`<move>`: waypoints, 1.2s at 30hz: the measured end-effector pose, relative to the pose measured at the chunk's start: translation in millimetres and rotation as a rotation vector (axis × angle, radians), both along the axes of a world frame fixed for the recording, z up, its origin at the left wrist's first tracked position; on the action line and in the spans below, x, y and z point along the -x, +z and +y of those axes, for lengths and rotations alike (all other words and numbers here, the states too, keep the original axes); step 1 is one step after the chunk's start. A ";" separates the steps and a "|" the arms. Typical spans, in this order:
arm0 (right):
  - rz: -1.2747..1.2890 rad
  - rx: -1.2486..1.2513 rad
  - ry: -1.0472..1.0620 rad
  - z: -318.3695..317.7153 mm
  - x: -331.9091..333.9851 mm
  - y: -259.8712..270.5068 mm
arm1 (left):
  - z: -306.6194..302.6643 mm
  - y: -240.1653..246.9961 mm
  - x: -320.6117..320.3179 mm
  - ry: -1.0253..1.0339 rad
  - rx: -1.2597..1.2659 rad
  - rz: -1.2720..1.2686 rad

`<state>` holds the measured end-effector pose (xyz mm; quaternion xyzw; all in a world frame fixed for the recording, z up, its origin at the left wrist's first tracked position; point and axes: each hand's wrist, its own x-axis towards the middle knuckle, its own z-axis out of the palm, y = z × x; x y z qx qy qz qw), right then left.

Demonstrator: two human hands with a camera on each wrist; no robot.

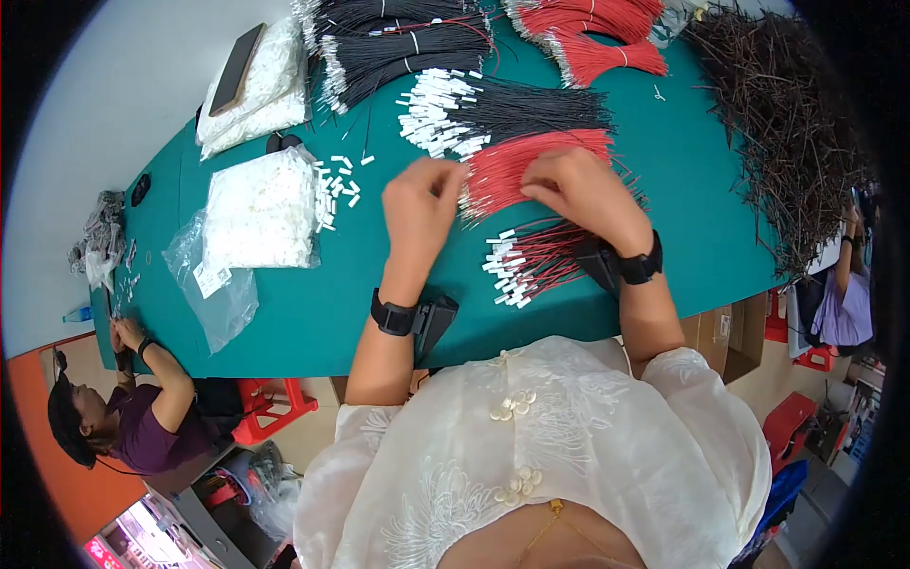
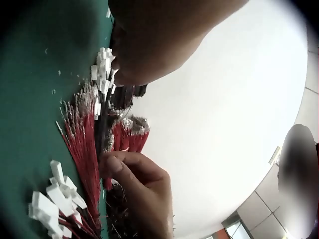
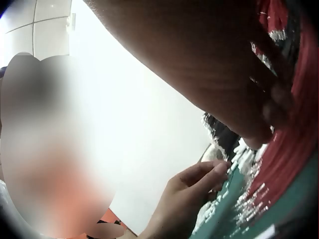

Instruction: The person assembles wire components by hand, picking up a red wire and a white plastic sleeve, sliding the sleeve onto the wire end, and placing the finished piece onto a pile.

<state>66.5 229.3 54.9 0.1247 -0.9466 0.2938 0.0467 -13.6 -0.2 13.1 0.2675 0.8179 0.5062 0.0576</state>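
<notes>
A fan of loose red wires (image 1: 512,171) with bare silvery ends lies in front of me. My right hand (image 1: 576,185) is over it, and in the left wrist view its thumb and forefinger pinch at the red wires (image 2: 82,144). My left hand (image 1: 422,204) hovers at the silvery ends, fingers bent and thumb close to the forefinger; I cannot tell what sits between its fingertips. Beyond lie black wires (image 1: 540,104) with white connectors (image 1: 441,109). Nearer me, under my right wrist, is a bunch of red wires capped with white connectors (image 1: 512,270).
Loose white connectors (image 1: 336,190) spill beside a clear bag of them (image 1: 261,209) on the green table (image 1: 313,322). Tied black bundles (image 1: 408,43) and red bundles (image 1: 607,52) line the back. A dark wire heap (image 1: 787,123) stands right. Another person (image 1: 142,408) sits left.
</notes>
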 end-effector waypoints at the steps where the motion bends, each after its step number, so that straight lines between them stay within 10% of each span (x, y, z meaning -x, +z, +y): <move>1: 0.004 0.003 -0.003 -4.1 3.0 -4.9 | -0.4 -2.4 6.5 0.100 0.057 0.203; 4: 0.090 0.085 0.032 -17.6 11.7 -19.4 | -0.3 -12.4 20.6 0.301 0.169 0.612; 19: 0.124 0.146 0.051 -25.1 17.4 -36.9 | -14.2 -15.9 19.3 0.269 -0.057 -0.076; 36: 0.364 0.399 0.029 -29.4 11.5 -3.4 | -3.1 -8.6 -0.3 0.035 -0.443 -0.186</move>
